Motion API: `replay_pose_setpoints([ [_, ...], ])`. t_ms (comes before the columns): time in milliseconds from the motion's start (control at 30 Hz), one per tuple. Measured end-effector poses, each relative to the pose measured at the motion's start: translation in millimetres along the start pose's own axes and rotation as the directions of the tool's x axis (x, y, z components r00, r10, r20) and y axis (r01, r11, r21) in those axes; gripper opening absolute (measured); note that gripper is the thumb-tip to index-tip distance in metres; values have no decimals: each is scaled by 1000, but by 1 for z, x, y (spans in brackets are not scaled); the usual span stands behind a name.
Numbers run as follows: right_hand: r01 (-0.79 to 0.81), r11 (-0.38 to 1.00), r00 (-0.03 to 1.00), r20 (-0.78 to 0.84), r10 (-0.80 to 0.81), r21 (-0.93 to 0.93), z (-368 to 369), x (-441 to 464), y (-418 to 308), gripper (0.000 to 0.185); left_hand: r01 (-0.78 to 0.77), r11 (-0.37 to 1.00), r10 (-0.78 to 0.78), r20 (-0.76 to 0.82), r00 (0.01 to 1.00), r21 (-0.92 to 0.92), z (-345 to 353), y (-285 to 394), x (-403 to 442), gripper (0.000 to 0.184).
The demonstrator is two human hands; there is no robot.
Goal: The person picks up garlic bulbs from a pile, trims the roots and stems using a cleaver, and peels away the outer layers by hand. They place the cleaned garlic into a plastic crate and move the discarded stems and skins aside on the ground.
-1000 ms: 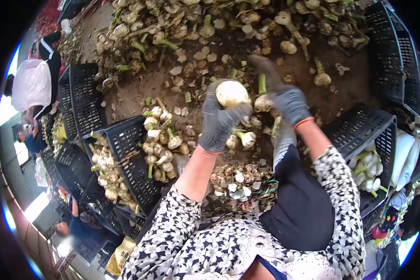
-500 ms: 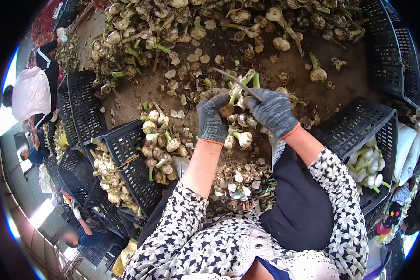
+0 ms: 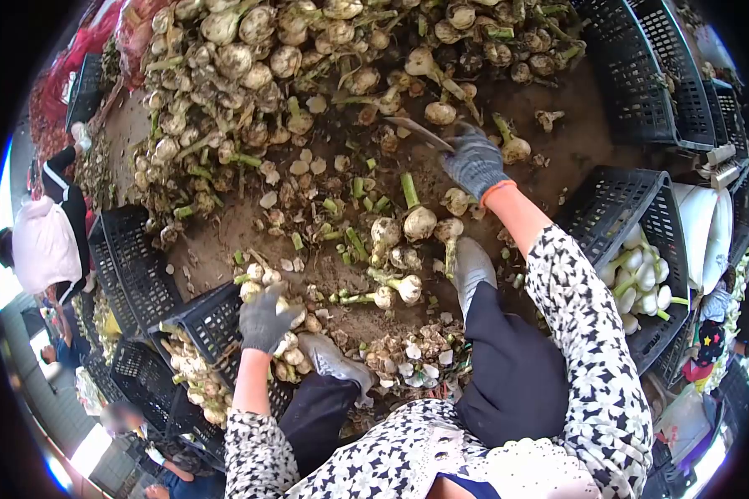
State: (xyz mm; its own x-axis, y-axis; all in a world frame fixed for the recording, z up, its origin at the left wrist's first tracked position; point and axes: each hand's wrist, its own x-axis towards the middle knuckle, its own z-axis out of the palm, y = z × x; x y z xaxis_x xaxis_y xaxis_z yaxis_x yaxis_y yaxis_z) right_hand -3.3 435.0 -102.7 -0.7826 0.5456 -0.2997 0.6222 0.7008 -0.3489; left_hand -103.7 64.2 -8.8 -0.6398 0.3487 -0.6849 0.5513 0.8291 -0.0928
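- Right hand (image 3: 473,158): gloved and closed round the handle of a knife (image 3: 420,133), raised above the littered floor. The blade points away from the body and well apart from the other hand, which presumably keeps its edge clear of the fingers.
- Left hand (image 3: 266,320): gloved, lowered over the small heap of bulbs (image 3: 291,356) beside the left crate (image 3: 212,324). Whether it grips a bulb or is merely spread over them, I cannot tell, since the palm faces down.
- Stalked bulb (image 3: 419,223): lies on the floor in front of the person with its green stalk attached, among other loose bulbs; this central spot seems chosen for easy reach by both hands.
- Large pile (image 3: 258,50): bulbs with stalks, heaped beyond the hands, probably serving as the supply.
- Cut stalk pieces (image 3: 356,241): scattered between the pile and the feet, apparently left where they fall.
- Right crate (image 3: 616,208): tipped with its opening towards us, holding pale bulbs (image 3: 641,270); standing near the knee, it seems placed for a short reach.
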Motion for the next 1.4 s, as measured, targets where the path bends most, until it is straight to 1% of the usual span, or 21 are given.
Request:
replay_pose_setpoints([
  [33,119,987,985,-112,-130,-105,5,14,4,31,-44,987,44,9,999,157,12,-12,-3,60],
  [100,149,960,981,-89,-174,-236,9,37,0,33,13,994,-11,-23,1000,105,15,-15,-6,57],
  [167,178,917,977,-51,-209,-357,15,61,-3,36,5,983,-18,-73,997,-181,16,-9,0,46],
  [233,4,918,941,313,131,-397,17,86,-4,42,-119,819,81,-93,992,-561,9,14,5,39],
  [300,34,920,992,125,17,-391,22,82,-3,35,-164,741,105,-128,986,-651,20,31,19,36],
  [400,165,964,958,267,-107,-209,12,72,-7,34,-276,556,152,-231,961,-784,12,62,39,37],
  [433,-20,979,960,277,-38,201,28,63,-7,33,-329,458,159,-288,944,-826,5,76,43,40],
  [500,-279,587,931,363,-28,760,11,19,-25,31,-436,207,94,-426,900,-876,-22,115,48,53],
  [533,-350,324,914,397,-89,879,-23,-12,-46,29,-507,285,115,-496,861,-813,-31,126,52,59],
  [567,-457,159,872,476,-111,875,-28,-26,-56,24,-566,363,135,-560,818,-740,-39,136,56,66],
  [700,-627,-140,764,570,-301,766,-24,-61,-70,22,-348,-109,212,-364,907,-931,-27,159,69,63],
  [767,-617,-240,758,485,-437,749,-14,-63,-60,26,-363,-216,158,-399,903,-906,-30,157,63,47],
  [867,-636,-117,734,552,-396,763,-37,-64,-56,28,-206,-438,38,-247,968,-875,-24,151,56,40],
  [933,-292,439,894,406,-190,850,-22,-65,-50,25,-196,-475,35,-241,970,-858,-21,146,51,41],
  [967,-69,717,941,283,-183,694,-21,-69,-51,21,-171,-514,48,-227,973,-841,-18,145,48,42],
  [1000,-72,715,939,289,-186,695,-21,-74,-53,21,-192,-505,63,-258,964,-841,-13,146,47,44],
  [1033,243,854,934,126,-334,460,-30,-81,-65,21,-168,-494,86,-241,967,-853,-15,147,43,47],
  [1067,504,854,860,13,-510,133,-35,-84,-73,22,-209,-437,107,-281,954,-875,-2,146,48,48],
  [1133,523,851,850,32,-525,48,-33,-87,-78,22,-252,-376,131,-320,938,-892,9,143,54,49],
  [1200,549,831,836,63,-545,-89,-28,-89,-78,27,-87,-426,118,-151,981,-901,9,139,53,51],
  [1400,520,850,854,66,-516,-88,-24,-91,-81,29,-304,-116,16,-308,951,-946,8,141,45,42],
])
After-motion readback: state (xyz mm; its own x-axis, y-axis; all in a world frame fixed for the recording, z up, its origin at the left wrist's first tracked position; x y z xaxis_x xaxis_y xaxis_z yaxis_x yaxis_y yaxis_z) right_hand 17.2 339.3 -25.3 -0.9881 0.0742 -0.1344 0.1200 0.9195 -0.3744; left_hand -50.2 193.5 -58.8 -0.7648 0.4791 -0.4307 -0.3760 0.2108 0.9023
